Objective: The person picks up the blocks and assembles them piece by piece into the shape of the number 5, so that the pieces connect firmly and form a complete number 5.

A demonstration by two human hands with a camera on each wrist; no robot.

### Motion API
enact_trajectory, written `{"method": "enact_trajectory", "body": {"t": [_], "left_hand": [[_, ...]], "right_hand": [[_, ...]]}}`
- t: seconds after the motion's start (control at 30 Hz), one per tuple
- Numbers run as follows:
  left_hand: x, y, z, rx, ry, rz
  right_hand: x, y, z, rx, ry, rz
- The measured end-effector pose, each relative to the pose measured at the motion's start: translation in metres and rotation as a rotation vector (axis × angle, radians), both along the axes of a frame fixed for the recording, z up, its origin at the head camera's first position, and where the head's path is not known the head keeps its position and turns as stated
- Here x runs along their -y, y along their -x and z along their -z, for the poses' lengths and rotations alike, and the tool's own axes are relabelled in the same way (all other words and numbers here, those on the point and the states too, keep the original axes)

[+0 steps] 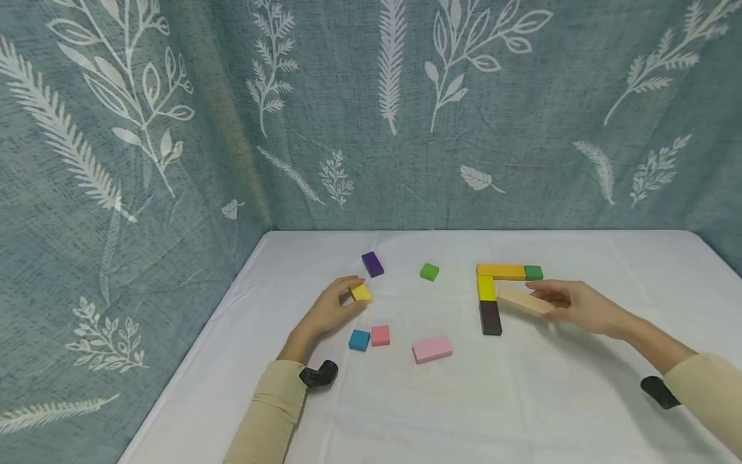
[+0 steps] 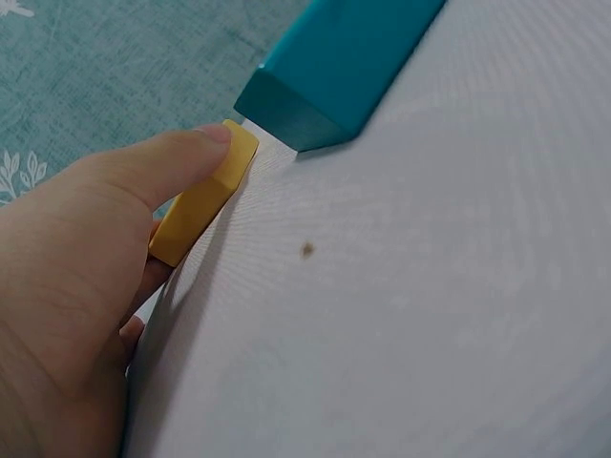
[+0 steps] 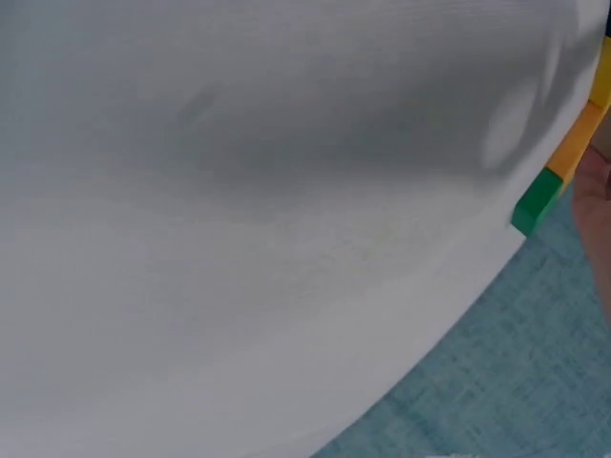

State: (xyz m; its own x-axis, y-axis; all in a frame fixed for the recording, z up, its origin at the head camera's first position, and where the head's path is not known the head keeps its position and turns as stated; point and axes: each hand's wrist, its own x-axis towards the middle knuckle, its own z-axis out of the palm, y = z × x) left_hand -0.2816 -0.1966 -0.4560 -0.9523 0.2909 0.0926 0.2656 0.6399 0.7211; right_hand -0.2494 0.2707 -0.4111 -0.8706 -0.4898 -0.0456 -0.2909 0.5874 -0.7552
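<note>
The left hand (image 1: 329, 310) pinches a yellow block (image 1: 361, 293) between thumb and fingers at the left of the table; in the left wrist view the thumb lies on the yellow block (image 2: 200, 202). In the right hand (image 1: 585, 309) is a pale wooden block (image 1: 524, 301), gripped at its right end, its left end beside a bright yellow block (image 1: 487, 288). That yellow block joins a dark block (image 1: 491, 318) below and an orange block (image 1: 502, 272) above, with a green block (image 1: 534, 272) at the orange one's right end. The right wrist view shows part of the right hand (image 3: 594, 219).
A purple block (image 1: 373, 264) and a light green block (image 1: 429, 272) lie towards the back. Nearer the front are a blue block (image 1: 359, 340), a coral block (image 1: 380, 335) and a pink block (image 1: 432, 349). A patterned curtain (image 1: 359, 116) hangs behind the white-covered table (image 1: 440, 412).
</note>
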Motion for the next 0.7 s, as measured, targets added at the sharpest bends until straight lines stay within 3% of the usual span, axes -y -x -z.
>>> {"method": "enact_trajectory", "body": {"t": [0.47,0.7], "left_hand": [[0.0,0.001,0.001,0.036,0.015,-0.028],[-0.001,-0.001,-0.001,0.006,-0.013,0.008]], "right_hand": [[-0.012,-0.009,0.014,-0.038,0.078,-0.169],[-0.014,-0.008,0.017,-0.009,0.091,-0.209]]}}
